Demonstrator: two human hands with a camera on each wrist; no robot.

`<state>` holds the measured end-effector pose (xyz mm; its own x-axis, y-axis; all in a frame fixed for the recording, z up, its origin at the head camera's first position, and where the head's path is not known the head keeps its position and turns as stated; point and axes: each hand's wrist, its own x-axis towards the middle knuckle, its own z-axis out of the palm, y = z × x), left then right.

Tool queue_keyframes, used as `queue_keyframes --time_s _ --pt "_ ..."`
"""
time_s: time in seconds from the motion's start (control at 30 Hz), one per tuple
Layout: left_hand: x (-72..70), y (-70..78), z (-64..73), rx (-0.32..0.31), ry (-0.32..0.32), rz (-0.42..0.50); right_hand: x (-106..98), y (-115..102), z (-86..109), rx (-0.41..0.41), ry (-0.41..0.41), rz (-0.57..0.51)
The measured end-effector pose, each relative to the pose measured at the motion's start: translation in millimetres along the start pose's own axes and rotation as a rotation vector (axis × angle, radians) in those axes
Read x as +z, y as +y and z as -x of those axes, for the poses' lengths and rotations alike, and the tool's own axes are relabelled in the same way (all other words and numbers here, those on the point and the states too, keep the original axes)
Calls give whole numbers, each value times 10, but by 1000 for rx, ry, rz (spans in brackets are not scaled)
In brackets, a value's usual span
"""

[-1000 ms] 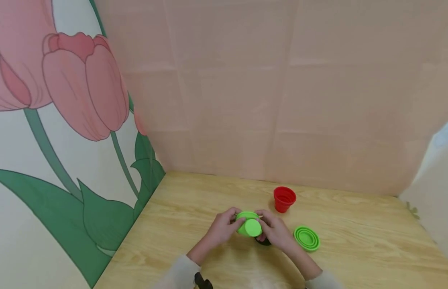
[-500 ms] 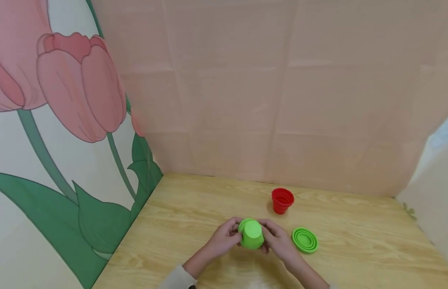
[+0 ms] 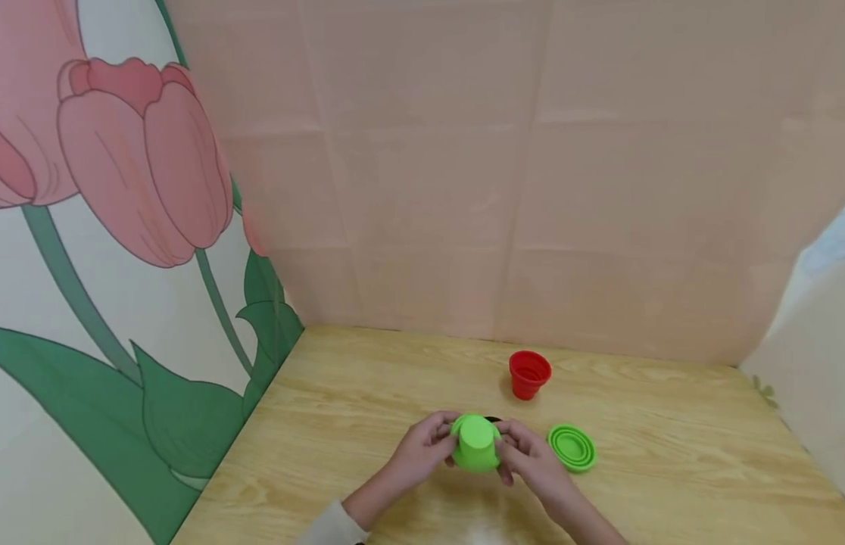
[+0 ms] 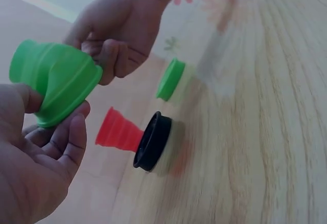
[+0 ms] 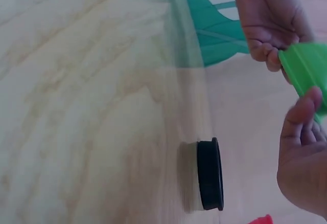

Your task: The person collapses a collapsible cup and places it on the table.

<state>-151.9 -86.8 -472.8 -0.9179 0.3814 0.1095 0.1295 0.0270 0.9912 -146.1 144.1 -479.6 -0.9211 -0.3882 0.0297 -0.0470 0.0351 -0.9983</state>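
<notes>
Between left grip (image 3: 419,451) and right grip (image 3: 534,460), upturned green cup (image 3: 476,443).

On the wood-grained table (image 3: 368,386) a red cup (image 3: 528,374) stands mouth up behind a low black dish (image 5: 209,175), with a ringed green dish (image 3: 572,447) to their right, while a pink backdrop (image 3: 422,189) rises beyond and tulips (image 3: 109,174) decorate the left-hand wall (image 3: 170,318).

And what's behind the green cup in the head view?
A sliver of a round black piece shows just behind the green cup, with the red cup farther back. The green cup and right hand cover the rest of the black piece from this angle.
</notes>
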Motion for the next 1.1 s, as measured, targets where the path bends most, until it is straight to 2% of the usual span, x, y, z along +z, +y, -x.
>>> queue_keyframes --time_s 0.1,0.2,0.3,0.5,0.57,0.67,0.8,0.87,0.93,1.1 --pt "3 7 6 -15 11 -8 63 -23 1 22 71 67" --pt "2 24 2 -30 29 -8 123 -49 -15 56 139 81" --pt "1 25 4 -38 16 27 161 -70 -21 80 180 43" --pt "10 -14 54 -54 -52 160 199 -56 25 136 233 -61" --pt "23 -16 64 -57 -55 174 206 -47 45 144 239 -81" --pt "46 -21 60 -64 -21 175 196 -47 73 137 185 -141" --pt "68 -44 47 -73 32 189 147 -59 106 104 16 -197" --pt "76 -51 44 -79 36 211 128 -64 114 92 -42 -204" --pt "88 -39 43 -84 25 231 115 -71 117 89 -60 -199" --pt "136 -6 49 -92 3 284 126 -82 121 103 -23 -209"
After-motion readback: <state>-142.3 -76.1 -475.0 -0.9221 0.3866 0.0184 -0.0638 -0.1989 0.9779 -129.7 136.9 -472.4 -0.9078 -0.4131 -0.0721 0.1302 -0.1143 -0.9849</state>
